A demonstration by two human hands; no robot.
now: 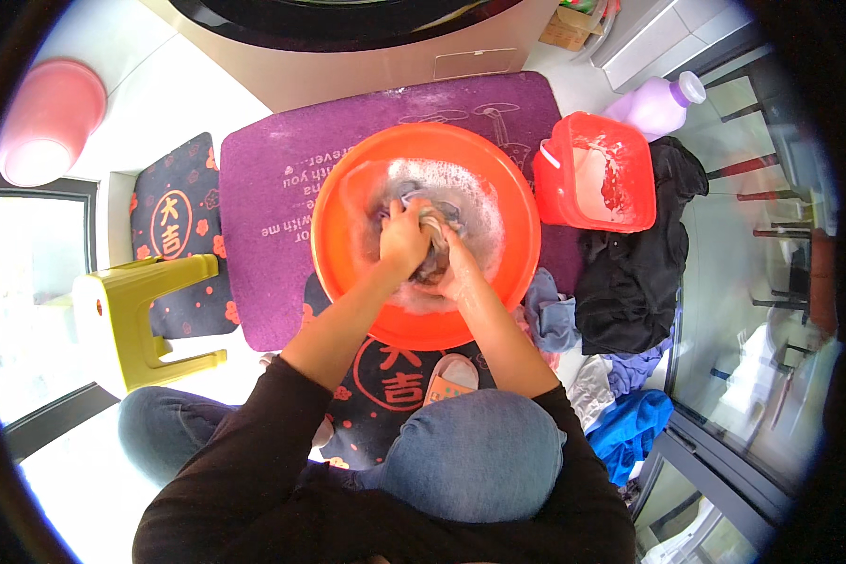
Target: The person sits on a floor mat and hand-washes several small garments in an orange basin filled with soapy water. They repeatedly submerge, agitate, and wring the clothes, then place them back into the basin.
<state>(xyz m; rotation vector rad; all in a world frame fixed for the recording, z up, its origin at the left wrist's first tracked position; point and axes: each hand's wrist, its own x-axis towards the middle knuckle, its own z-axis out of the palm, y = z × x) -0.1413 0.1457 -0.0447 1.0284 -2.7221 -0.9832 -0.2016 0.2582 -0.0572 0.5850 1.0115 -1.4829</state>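
A round orange plastic basin (423,328) stands on the floor mats in front of me, with soapy, greyish water and white foam in it. My left hand (403,238) and my right hand (458,266) are close together over the middle of the basin. Between them they grip a wet, bunched-up cloth (433,229), grey and light brown where it shows. The lower part of the cloth lies in the water. The fingertips of both hands are partly hidden by the cloth.
A red plastic bucket (567,190) and a purple bottle (641,109) stand to the right. Black clothing (631,289), a blue garment (631,430) and other clothes lie near the glass door. A yellow stool (123,317) lies left on its side; a pink basin (63,106) is beyond. A purple mat (261,183) lies underneath.
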